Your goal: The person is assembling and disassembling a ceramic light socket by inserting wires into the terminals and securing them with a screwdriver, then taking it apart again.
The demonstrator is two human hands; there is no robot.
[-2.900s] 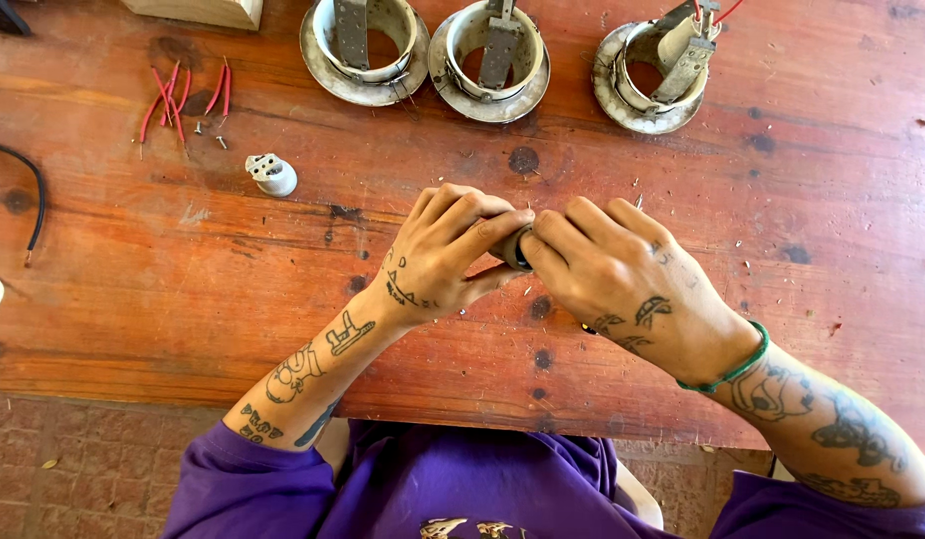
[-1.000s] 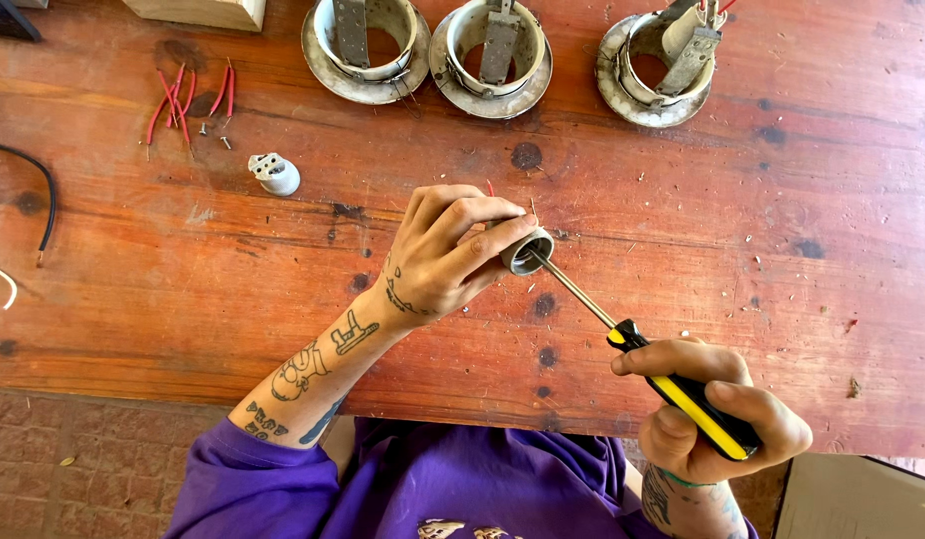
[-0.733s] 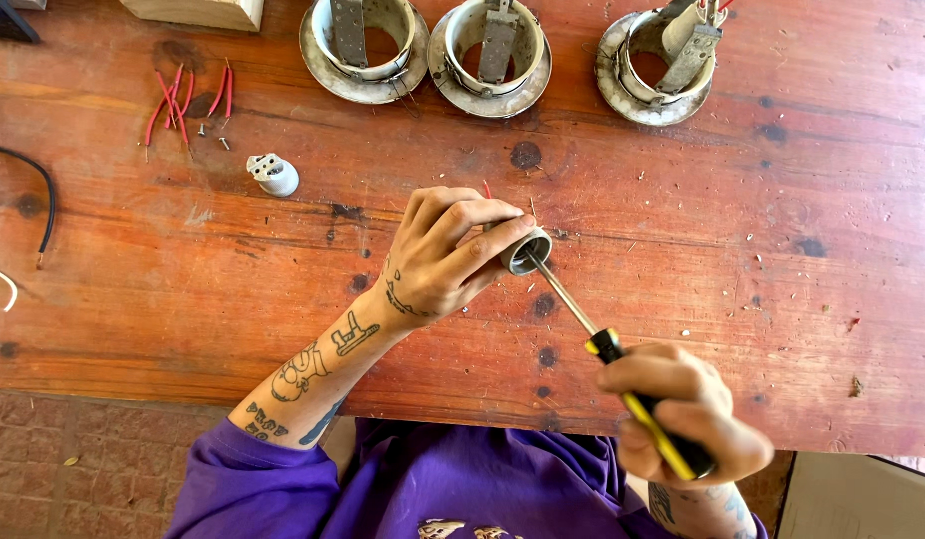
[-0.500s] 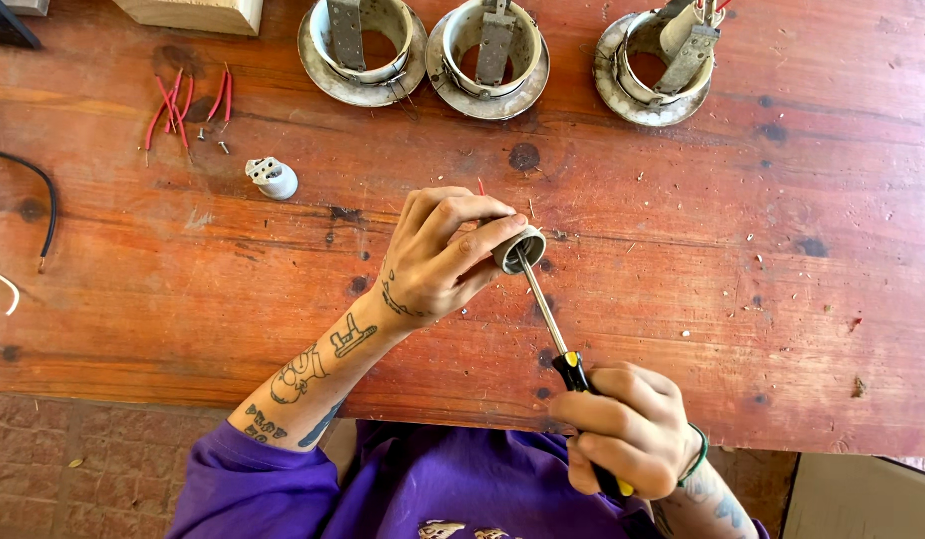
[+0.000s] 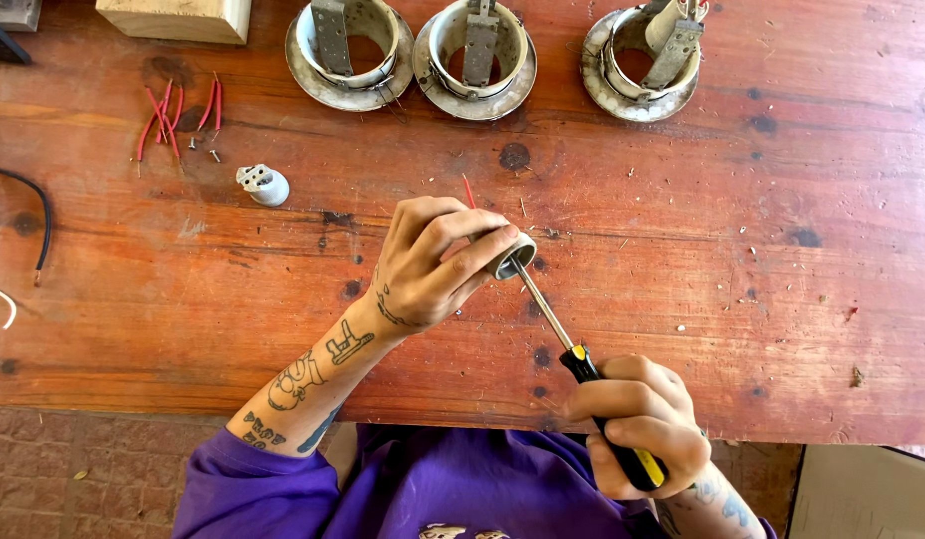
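Note:
My left hand (image 5: 433, 262) grips a small grey lamp socket (image 5: 515, 257) above the red wooden table (image 5: 682, 250), its open end turned toward me. A thin red wire (image 5: 468, 191) sticks up behind my fingers. My right hand (image 5: 642, 419) near the table's front edge holds a black and yellow screwdriver (image 5: 582, 364). Its metal shaft runs up and left into the socket's opening.
Three round metal lamp housings (image 5: 348, 45) (image 5: 475, 55) (image 5: 642, 60) stand along the far edge. A white ceramic connector (image 5: 263, 184), loose red wires (image 5: 173, 110) and small screws lie at the left. A wooden block (image 5: 173, 18) and a black cable (image 5: 28, 205) are further left.
Both hands were together on the socket at first. My right hand then took the screwdriver, put its tip into the socket, and has swung the handle from the right toward me.

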